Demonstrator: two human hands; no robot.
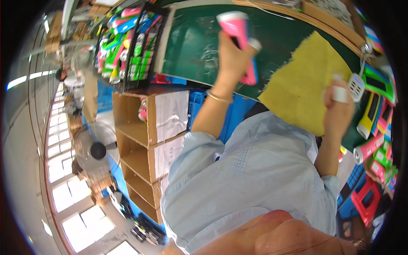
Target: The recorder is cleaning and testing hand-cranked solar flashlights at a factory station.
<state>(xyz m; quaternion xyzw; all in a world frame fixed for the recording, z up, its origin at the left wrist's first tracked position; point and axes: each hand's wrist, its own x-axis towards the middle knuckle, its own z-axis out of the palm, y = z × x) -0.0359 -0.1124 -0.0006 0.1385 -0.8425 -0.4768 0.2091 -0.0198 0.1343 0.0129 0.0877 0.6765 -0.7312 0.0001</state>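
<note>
My left hand (231,63), with a bangle on its wrist, is raised over the green work surface (187,46). Its fingers are closed around a pink and blue flashlight-like device (238,27) with a flared white end, slightly blurred by motion. At the right, my right hand (339,108) is closed over the edge of a yellow cloth (301,85) lying on the surface. A white piece (340,94) shows at its fingers; whether it is a wrap or a held part I cannot tell. A white multi-port charger block (356,86) sits just beside that hand.
Several similar colourful devices (369,114) lie along the right edge. A black crate (140,55) of colourful devices stands at the far left. Below it is a cardboard shelf box (136,140). A fan (97,151) stands left, a red stool-like item (366,200) lower right.
</note>
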